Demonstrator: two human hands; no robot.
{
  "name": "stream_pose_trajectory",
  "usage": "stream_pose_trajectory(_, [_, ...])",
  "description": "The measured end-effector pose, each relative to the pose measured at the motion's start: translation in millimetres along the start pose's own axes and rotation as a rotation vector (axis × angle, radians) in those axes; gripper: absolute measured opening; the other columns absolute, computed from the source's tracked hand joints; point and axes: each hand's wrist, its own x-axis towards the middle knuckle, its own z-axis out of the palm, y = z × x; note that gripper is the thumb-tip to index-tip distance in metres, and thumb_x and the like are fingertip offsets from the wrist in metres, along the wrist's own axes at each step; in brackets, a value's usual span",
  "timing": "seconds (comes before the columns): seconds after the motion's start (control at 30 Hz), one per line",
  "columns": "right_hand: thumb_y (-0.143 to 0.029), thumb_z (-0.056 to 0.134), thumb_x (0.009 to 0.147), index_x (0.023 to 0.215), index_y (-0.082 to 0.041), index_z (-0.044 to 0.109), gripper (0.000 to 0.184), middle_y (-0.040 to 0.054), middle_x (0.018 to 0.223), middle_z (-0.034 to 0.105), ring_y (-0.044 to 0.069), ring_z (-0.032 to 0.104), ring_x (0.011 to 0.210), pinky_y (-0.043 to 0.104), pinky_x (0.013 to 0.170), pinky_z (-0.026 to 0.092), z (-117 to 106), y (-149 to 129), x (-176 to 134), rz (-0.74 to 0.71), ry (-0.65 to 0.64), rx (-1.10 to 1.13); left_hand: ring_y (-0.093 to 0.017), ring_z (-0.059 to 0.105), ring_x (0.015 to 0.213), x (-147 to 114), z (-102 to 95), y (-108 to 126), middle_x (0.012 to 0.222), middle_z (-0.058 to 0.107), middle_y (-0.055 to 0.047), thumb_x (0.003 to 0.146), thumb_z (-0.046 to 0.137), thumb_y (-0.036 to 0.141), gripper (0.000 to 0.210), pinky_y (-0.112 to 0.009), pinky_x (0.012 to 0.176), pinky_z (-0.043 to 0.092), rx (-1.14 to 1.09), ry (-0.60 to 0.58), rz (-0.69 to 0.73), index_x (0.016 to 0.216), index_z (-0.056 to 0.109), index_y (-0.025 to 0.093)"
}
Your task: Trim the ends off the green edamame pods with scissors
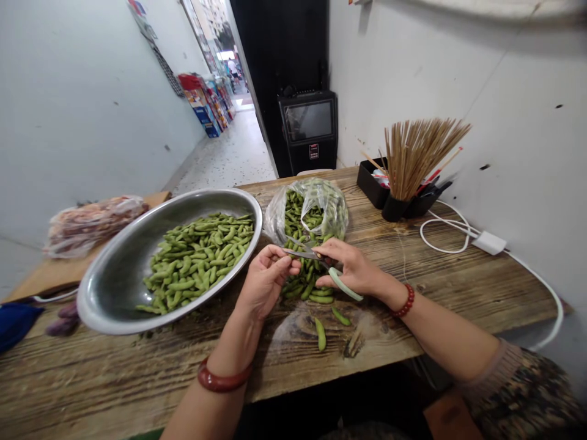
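My right hand (351,266) grips scissors (343,285) with pale green handles, their blades apart and pointing left. At the blade tips, my left hand (270,275) is closed in a pinch; whatever lies between its fingers is too hidden to make out. Under both hands, a heap of green edamame pods (306,287) spills from a clear plastic bag (337,211) on the wooden table. Two loose pods, one of them a plump pod (320,335), lie nearer to me. Left of my hands, a large metal basin (110,287) holds many more edamame pods (197,263).
At the back right stand a black holder (395,209) full of thin wooden skewers (415,153) and a black box (370,183). A white cable with an adapter (488,242) runs along the right side. A filled plastic bag (96,226) lies behind the basin, a blue item (18,324) far left.
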Motion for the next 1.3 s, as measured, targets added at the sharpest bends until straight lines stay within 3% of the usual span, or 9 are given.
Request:
stream_pose_trajectory(0.17, [-0.034,0.075,0.076,0.122,-0.019,0.057,0.052,0.0051,0.093,0.056,0.016,0.055,0.075,0.029,0.070,0.049,-1.4,-2.6,-0.2,-0.009,-0.043,0.003,-0.011,0.061,0.056,-2.9,3.3,-3.3,0.065,0.064,0.001,0.067,0.078,0.022,0.025,-0.021,0.053,0.050,0.185,-0.028,-0.022,0.078,0.057,0.015])
stream_pose_trajectory(0.43, [-0.032,0.073,0.078,0.123,-0.017,0.057,0.051,0.0079,0.099,0.059,0.018,0.058,0.084,0.030,0.077,0.049,-3.6,-2.7,0.0,-0.015,-0.111,-0.055,-0.004,0.038,0.047,-1.7,-2.4,-2.7,0.060,0.052,0.004,0.078,0.066,0.031,0.019,-0.017,0.043,0.029,0.548,-0.125,-0.026,0.081,0.066,0.012])
stream_pose_trajectory(0.7, [-0.032,0.072,0.079,0.118,-0.016,0.061,0.044,0.0063,0.092,0.061,0.017,0.059,0.081,0.027,0.072,0.048,-6.9,-1.0,0.2,-0.009,-0.133,-0.045,-0.008,0.047,0.052,-3.0,-3.8,4.2,0.064,0.056,0.002,0.080,0.060,0.027,0.014,-0.020,0.049,0.037,0.640,-0.202,-0.026,0.075,0.059,0.014])
stream_pose_trajectory(0.77, [-0.034,0.073,0.078,0.116,-0.016,0.062,0.044,0.0058,0.091,0.061,0.017,0.059,0.079,0.027,0.072,0.048,-7.2,3.5,0.6,0.011,-0.043,-0.018,-0.010,0.052,0.056,-2.4,-4.2,5.7,0.071,0.059,0.001,0.079,0.059,0.023,0.008,-0.021,0.053,0.041,0.529,-0.176,-0.017,0.082,0.057,0.016])
stream_pose_trajectory(0.87, [-0.037,0.073,0.077,0.112,-0.015,0.064,0.042,0.0055,0.089,0.062,0.016,0.059,0.078,0.028,0.072,0.048,-7.7,11.3,1.8,0.075,0.135,-0.008,-0.009,0.048,0.052,1.1,-6.6,5.8,0.069,0.057,0.004,0.077,0.059,0.020,0.010,-0.020,0.051,0.039,0.423,-0.025,0.037,0.085,0.053,0.019])
stream_pose_trajectory(0.97, [-0.039,0.072,0.078,0.110,-0.014,0.065,0.042,0.0050,0.085,0.061,0.017,0.059,0.076,0.029,0.071,0.048,-7.9,14.9,3.3,0.134,0.214,-0.013,-0.010,0.046,0.054,5.9,-10.7,3.2,0.064,0.055,0.004,0.075,0.062,0.024,0.007,-0.020,0.053,0.037,0.611,0.116,0.150,0.078,0.059,0.018])
stream_pose_trajectory(1.07, [-0.039,0.072,0.078,0.109,-0.015,0.065,0.040,0.0051,0.086,0.062,0.017,0.059,0.076,0.029,0.071,0.048,-7.1,12.6,4.0,0.144,0.200,-0.017,-0.015,0.052,0.065,9.0,-14.4,-2.3,0.066,0.060,0.000,0.074,0.064,0.025,0.008,-0.024,0.063,0.040,0.903,0.121,0.290,0.071,0.065,0.017])
stream_pose_trajectory(1.13, [-0.037,0.072,0.078,0.108,-0.015,0.065,0.038,0.0055,0.087,0.063,0.017,0.059,0.077,0.029,0.071,0.048,-5.6,9.7,3.7,0.125,0.159,-0.026,-0.015,0.050,0.061,9.9,-16.7,-7.3,0.061,0.058,0.001,0.074,0.064,0.026,0.010,-0.025,0.061,0.037,1.070,0.105,0.344,0.070,0.067,0.018])
stream_pose_trajectory(1.3, [-0.036,0.071,0.079,0.111,-0.015,0.064,0.039,0.0064,0.090,0.062,0.017,0.059,0.077,0.028,0.070,0.048,0.2,7.8,1.3,0.079,0.051,-0.057,-0.014,0.044,0.054,12.1,-21.8,-18.2,0.058,0.053,0.001,0.071,0.070,0.035,0.017,-0.025,0.054,0.029,1.280,0.060,0.349,0.068,0.066,0.018])
